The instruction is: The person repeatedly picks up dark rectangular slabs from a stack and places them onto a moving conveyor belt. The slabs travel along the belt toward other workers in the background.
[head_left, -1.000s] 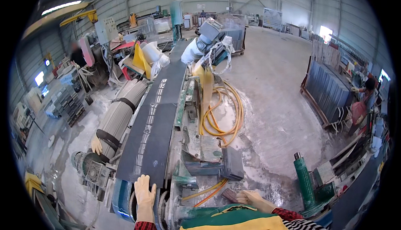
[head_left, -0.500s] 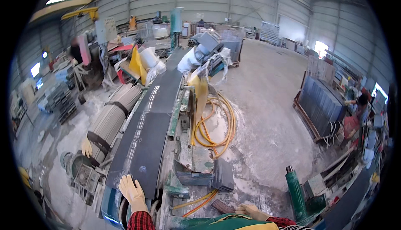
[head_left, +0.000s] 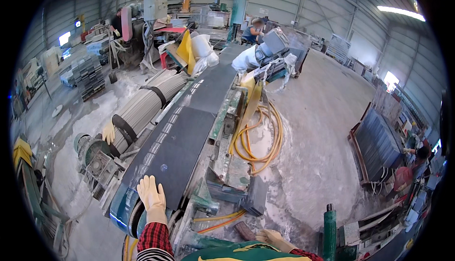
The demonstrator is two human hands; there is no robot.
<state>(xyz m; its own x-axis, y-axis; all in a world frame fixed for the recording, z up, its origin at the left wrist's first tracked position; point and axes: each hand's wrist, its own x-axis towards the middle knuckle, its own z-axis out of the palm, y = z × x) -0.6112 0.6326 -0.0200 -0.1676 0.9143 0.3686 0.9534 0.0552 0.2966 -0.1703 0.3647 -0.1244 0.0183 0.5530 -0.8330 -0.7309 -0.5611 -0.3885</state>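
Observation:
My left hand point(head_left: 151, 195), in a cream glove, lies with fingers stretched out over the near end of a long dark conveyor bed. Beneath and ahead of it is a flat dark slab point(head_left: 177, 153) with a small pale spot. A row of shiny marks runs along the slab's left side. At the lower edge, in front of my green apron point(head_left: 246, 254), is my gloved right hand point(head_left: 276, 240). Its fingers are loosely extended and appear to hold nothing. A reddish-brown block point(head_left: 244, 231) is just left of that hand.
A grey ribbed roll point(head_left: 149, 104) with a glove point(head_left: 108, 132) on it flanks the conveyor. Yellow hoses point(head_left: 277, 142) coil on the right floor, behind several dark slabs point(head_left: 256, 195). A motor unit point(head_left: 274, 43) overhangs the line. A person point(head_left: 252, 32) is at the far end.
My view has turned left and tilted down, so the scene sits farther right and higher. The left hand stays at the slab's near end. A person beyond the motor unit now shows more clearly.

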